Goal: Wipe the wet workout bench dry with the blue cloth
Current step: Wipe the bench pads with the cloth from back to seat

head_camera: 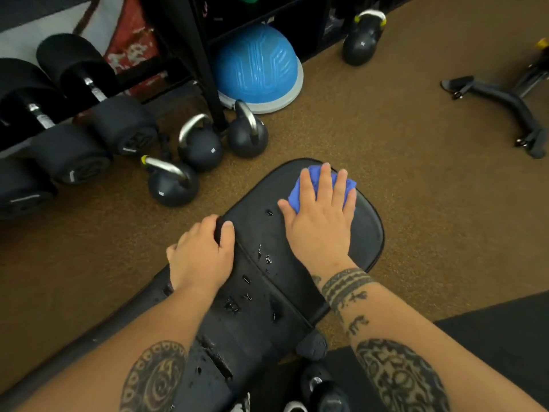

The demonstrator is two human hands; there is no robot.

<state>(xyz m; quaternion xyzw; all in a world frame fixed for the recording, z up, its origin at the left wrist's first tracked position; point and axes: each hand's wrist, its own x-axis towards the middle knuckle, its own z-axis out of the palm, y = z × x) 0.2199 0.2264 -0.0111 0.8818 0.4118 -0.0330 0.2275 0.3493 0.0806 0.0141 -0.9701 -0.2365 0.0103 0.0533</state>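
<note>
Head view: the right hand (319, 221) lies flat with fingers spread, pressing the blue cloth (322, 188) onto the far end of the black bench (267, 233). The left hand (202, 254) curls around the bench's left edge. Water droplets (264, 257) sit on the bench between the hands.

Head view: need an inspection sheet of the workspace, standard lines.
Surface: black bench pad, water droplets along its middle.
Job's things: blue cloth bunched at the far end of the pad.
Clutter: nothing seen on the bench.
Grips: right hand flat on the cloth; left hand holds the pad's left edge.
Cables: nothing seen.
Surroundings: kettlebells, dumbbells on a rack, blue balance dome, brown floor.
</note>
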